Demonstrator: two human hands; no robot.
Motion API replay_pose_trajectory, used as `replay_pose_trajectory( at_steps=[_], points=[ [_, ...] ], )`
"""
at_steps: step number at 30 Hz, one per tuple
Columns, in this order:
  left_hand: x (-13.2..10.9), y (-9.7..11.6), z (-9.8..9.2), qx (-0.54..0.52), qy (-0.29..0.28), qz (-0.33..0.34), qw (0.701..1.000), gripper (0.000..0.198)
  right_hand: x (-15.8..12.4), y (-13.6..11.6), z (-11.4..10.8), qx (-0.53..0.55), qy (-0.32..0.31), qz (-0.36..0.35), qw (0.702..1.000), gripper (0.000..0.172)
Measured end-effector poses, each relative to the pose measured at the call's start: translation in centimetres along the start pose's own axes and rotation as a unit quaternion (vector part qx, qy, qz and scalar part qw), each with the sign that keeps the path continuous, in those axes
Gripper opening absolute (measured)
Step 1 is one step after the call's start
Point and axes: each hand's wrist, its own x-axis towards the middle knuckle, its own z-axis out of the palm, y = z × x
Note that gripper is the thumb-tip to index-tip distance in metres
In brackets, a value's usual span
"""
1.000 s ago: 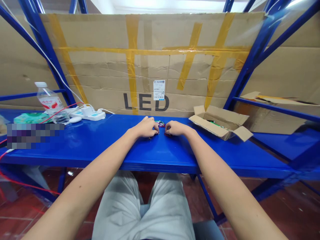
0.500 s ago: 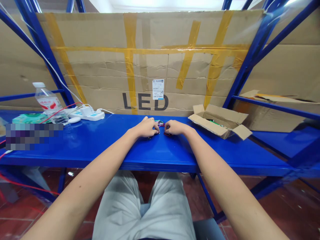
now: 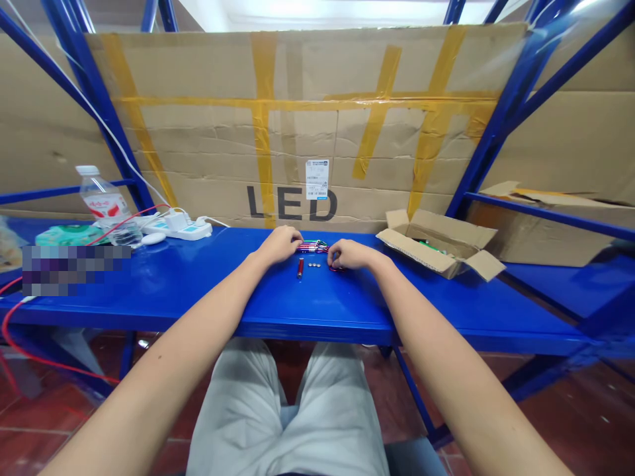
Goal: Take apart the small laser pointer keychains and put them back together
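My left hand [image 3: 282,244] rests on the table with its fingers curled together. Its fingertips touch the left end of a bundle of small shiny metal tubes [image 3: 312,246] in purple, silver and green; whether they pinch one is hidden. A short red metal tube [image 3: 300,268] lies below that hand, pointing toward me. Beside it several small silver button cells [image 3: 314,265] sit in a row. My right hand [image 3: 348,254] is closed just right of the bundle, fingers bent down to the tabletop. Something thin and dark red [image 3: 337,269] shows under its fingertips, mostly covered.
An open cardboard box [image 3: 441,244] with green items inside stands at the right. Toward the left are a plastic bottle [image 3: 109,208], a power strip [image 3: 183,227] and red cables. A large cardboard sheet [image 3: 213,145] backs the blue table [image 3: 188,284].
My left hand has moved left and back, up to the bundle. The red tube and the button cells now show in front of it. My right hand has barely moved.
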Motion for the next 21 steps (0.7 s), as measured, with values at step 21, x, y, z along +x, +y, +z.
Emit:
replay_pose_trajectory(
  at_steps=[21],
  points=[
    [2.5,0.9,1.9,-0.010,-0.089,-0.024,0.996,0.015,2.1,0.9,1.2,-0.016,0.142,0.014,0.990,0.026]
  ],
)
